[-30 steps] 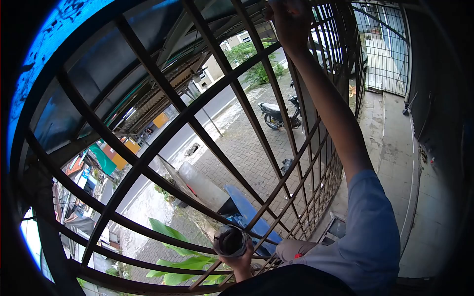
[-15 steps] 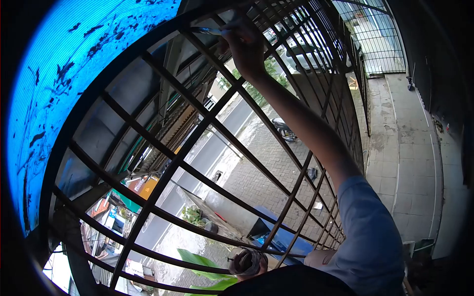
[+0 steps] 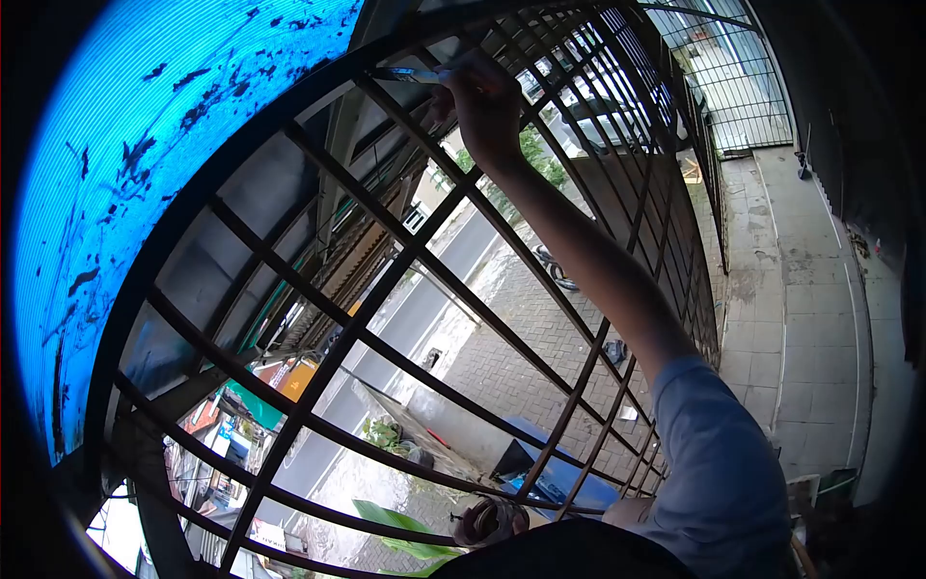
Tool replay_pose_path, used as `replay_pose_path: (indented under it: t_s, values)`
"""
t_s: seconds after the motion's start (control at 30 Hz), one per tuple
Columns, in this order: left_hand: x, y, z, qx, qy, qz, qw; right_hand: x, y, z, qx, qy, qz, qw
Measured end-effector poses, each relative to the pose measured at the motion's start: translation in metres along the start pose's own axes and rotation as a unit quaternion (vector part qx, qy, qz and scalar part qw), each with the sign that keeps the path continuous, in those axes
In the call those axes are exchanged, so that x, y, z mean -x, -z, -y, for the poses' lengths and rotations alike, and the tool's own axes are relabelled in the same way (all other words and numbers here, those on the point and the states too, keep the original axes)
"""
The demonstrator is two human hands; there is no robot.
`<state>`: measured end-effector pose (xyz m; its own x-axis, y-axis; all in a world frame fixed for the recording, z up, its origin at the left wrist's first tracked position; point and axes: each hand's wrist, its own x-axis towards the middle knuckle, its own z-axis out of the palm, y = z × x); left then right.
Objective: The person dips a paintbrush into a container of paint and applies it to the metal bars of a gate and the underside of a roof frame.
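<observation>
High up, my right hand [image 3: 485, 104] is closed around a slim paintbrush [image 3: 413, 75]. The brush points left, its tip right at the top rail of a dark metal grille [image 3: 359, 330], where an upright bar meets the rail. My right arm stretches up along the grille in a short blue sleeve. At the bottom, close to my body, my left hand [image 3: 522, 522] is mostly hidden behind a small round open container [image 3: 479, 523] and grips its side. The container's rim looks stained, and it sits close to the lower bars.
A blue corrugated roof sheet [image 3: 193, 116] with dark smears lies above the grille. Beyond the bars are a paved yard [image 3: 511, 309], a road, a parked car [image 3: 593, 125], green leaves [image 3: 395, 526] and a blue object [image 3: 564, 482]. A tiled walkway [image 3: 810, 318] runs along the right.
The view has shifted slightly, so the grille sits a little lower and further right. The paintbrush stays by the top rail in my right hand, and the container remains in my left.
</observation>
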<state>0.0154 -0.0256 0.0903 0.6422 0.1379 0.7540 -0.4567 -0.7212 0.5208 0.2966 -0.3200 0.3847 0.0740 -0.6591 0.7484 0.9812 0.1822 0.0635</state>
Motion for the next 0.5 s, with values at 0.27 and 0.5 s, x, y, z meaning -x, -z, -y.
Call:
replay_pose_path:
  t_s: [0.27, 0.5]
  values:
    - [0.051, 0.004, 0.025, -0.055, 0.012, 0.014, 0.998, -0.001, -0.008, 0.016, -0.004, -0.029, 0.000, 1.000]
    - [0.057, 0.009, 0.015, -0.107, 0.035, 0.025, 0.993, 0.004, 0.001, 0.011, -0.101, 0.032, -0.046, 0.993]
